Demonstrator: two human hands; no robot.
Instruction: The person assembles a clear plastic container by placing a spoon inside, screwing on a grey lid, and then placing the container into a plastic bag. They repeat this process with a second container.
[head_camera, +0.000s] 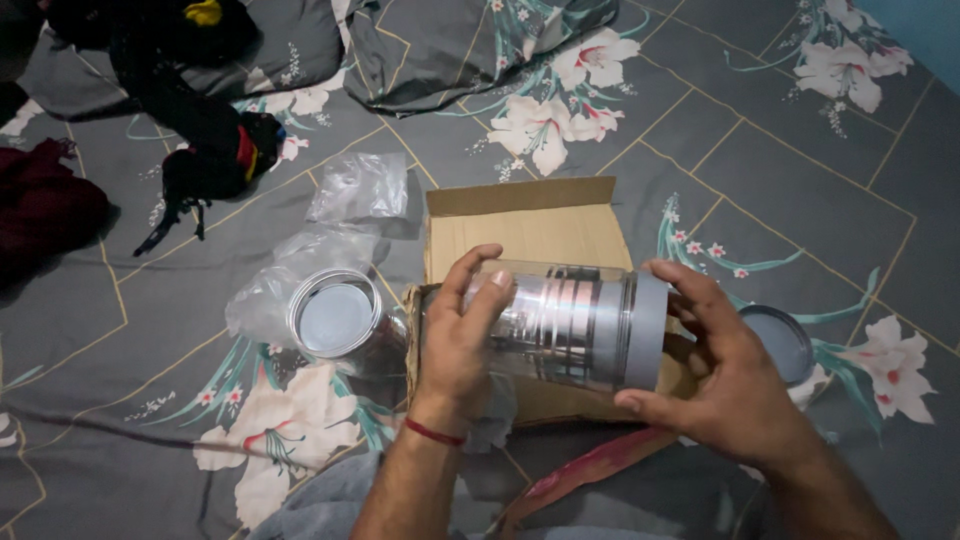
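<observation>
Left hand and right hand clasp the clear jar.

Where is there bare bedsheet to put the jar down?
Bare bedsheet lies right of the cardboard box, above the lid. Crowded on the left: second jar, plastic bags, dark clothes. Both hands hold the jar.

Count of things on the bed

Three clear jars with grey lids: one held, one lying at left, one at right. One open cardboard box. Two clear plastic bags, one partly around the left jar. Two hands: left, right. One pillow.
</observation>
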